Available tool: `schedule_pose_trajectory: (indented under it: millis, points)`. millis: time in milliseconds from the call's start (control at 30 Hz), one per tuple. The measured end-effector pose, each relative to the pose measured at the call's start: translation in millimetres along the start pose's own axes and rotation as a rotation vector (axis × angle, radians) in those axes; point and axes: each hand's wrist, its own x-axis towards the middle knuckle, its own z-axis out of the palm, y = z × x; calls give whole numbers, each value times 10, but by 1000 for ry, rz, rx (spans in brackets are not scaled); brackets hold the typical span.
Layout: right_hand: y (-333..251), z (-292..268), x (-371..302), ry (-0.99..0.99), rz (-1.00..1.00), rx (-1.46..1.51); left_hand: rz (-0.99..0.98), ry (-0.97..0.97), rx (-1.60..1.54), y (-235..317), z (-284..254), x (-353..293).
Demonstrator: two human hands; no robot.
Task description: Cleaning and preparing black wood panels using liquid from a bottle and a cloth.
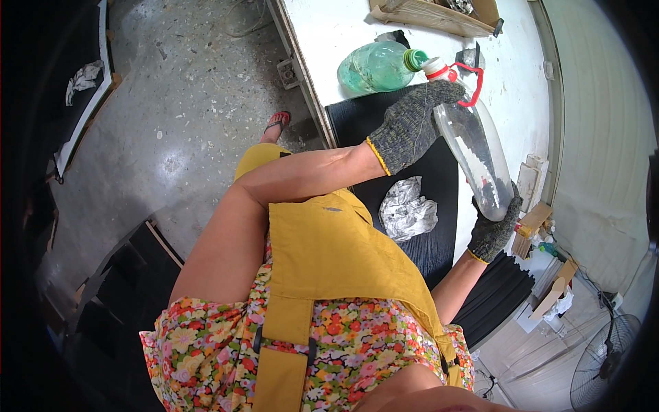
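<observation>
My left hand [412,127], in a dark grey knitted glove with a yellow cuff, is closed around the upper part of a clear plastic bottle [473,144]. The bottle has a red loop handle [473,93] and a white and red top [436,69]. It is tilted, its neck pointing away from me. My right hand [495,230], gloved the same way, cups the base with its fingers wrapped round it. Just beyond my left hand a green plastic bottle [379,67] lies on its side, mouth toward the clear one. Crumpled whitish paper or cloth [408,209] rests on a black textured panel [439,237].
The panel lies on a white table [322,34]. A cardboard box [439,17] stands at the table's far end. Stacked black pieces [491,295] and small boxes [535,223] are to my right, with a fan [607,353] beyond. More black panels [130,302] are at my left.
</observation>
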Motion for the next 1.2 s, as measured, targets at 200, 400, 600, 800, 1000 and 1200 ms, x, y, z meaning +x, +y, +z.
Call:
schedule_pose_trajectory:
  millis: [200,400,600,800,1000,1200]
  points:
    - [-2,0,2,-7,4,9,-19,-18,-40,-34,17,-7]
    - [-4,4,2,12,9,4,-15,29,-2,48,-21,7]
    - [-15,10,0,-4,-5,-6,-18,32,-15,27,-17,4]
    - [-15,18,8,5,-11,-13,8,-11,12,15,-30,-5]
    - [-28,17,9,-1,-6,-8,47,14,33,-13,-17,-12]
    - [-27,6,14,3,1,-10,-21,-33,-22,-32,5,-11]
